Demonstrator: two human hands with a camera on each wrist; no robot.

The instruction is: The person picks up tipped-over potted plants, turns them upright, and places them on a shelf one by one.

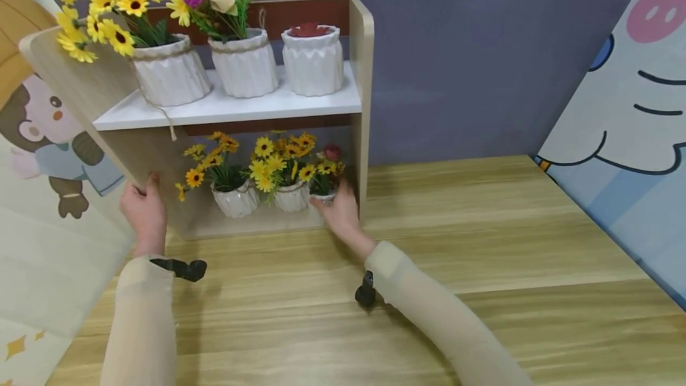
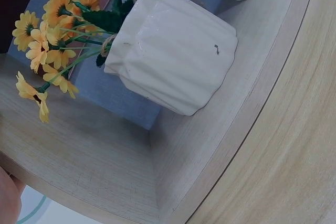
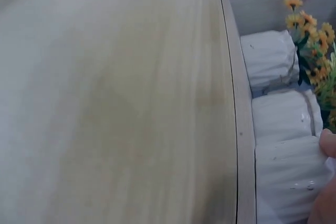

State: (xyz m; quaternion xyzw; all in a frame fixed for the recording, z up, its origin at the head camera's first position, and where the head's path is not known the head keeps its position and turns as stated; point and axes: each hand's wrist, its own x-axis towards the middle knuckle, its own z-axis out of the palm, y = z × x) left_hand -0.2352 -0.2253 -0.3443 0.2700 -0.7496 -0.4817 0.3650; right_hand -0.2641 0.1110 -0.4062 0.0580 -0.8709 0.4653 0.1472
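A small two-tier wooden shelf [image 1: 367, 106] stands against the dark wall. My left hand [image 1: 146, 213] grips the front edge of its left side panel, thumb on the inner face. On the lower tier, my right hand [image 1: 343, 216] holds the rightmost white ribbed flower pot [image 3: 289, 177], thumb at its rim. That pot sits close to the right panel, and the hand hides part of it. Beside it stands a middle pot [image 1: 292, 198] of yellow daisies. Further left is another daisy pot [image 2: 178, 51], apart from the left hand.
Three more white pots line the upper tier: one with yellow daisies [image 1: 171, 73], one with mixed flowers [image 1: 243, 67], one with a dark red top [image 1: 313, 64]. A twine end hangs over the upper board [image 1: 230, 113]. The wood-grain table [image 1: 482, 243] extends right and forward.
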